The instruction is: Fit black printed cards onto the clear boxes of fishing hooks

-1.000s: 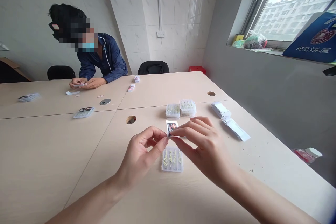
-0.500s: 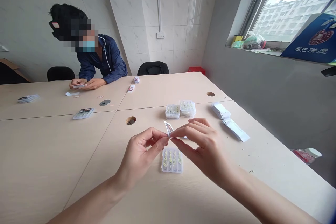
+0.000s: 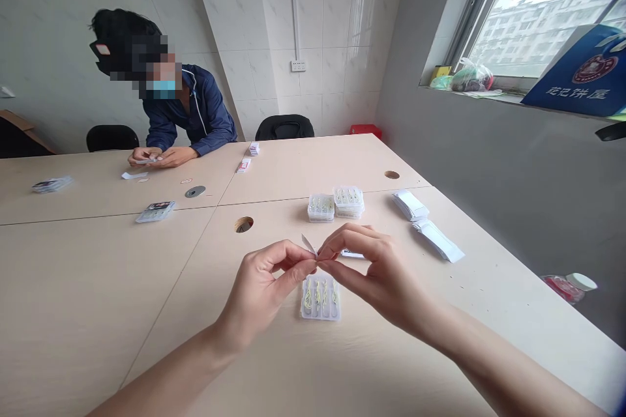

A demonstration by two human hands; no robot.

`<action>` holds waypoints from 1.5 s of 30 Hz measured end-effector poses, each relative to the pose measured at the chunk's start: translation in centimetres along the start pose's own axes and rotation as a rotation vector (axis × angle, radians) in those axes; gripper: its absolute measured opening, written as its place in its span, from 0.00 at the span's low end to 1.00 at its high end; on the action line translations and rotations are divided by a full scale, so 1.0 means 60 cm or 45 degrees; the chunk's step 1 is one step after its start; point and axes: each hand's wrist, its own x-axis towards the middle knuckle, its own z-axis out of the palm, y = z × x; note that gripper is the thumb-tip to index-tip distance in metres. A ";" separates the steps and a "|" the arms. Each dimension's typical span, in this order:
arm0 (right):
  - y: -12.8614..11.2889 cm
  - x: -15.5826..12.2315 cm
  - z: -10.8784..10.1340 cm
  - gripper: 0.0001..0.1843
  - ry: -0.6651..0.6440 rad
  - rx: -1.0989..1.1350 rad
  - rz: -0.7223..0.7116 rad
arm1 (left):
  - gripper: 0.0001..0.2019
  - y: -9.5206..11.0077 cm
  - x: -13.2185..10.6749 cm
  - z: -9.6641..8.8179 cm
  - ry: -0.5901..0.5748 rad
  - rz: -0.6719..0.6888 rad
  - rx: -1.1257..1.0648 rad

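The small paper card [image 3: 308, 244] has turned nearly edge-on, a white sliver tilted toward 11 o'clock. The left hand [image 3: 259, 293] and right hand [image 3: 381, 280] pinch it firmly between their fingertips, above a clear plastic box [image 3: 320, 298]; two clear boxes [image 3: 341, 205] and white packets [image 3: 409, 205] lie beyond, toward 12 and 1 o'clock.

In the grip [image 3: 315, 255] of the two hands, the fingertips hide most of the small paper piece [image 3: 308, 244], so only one thin white corner can be seen. Just behind the grip, the right hand [image 3: 381, 280] partly covers a white card [image 3: 352, 254]. Below the grip, the contents of the clear plastic box [image 3: 320, 298] are too small to tell exactly. The bottom edge of the picture cuts off the left forearm [image 3: 161, 374] and the right forearm [image 3: 508, 365].
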 end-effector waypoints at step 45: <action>-0.010 0.001 -0.031 0.09 -0.234 -0.012 0.107 | 0.08 0.004 -0.001 0.000 -0.127 -0.094 -0.060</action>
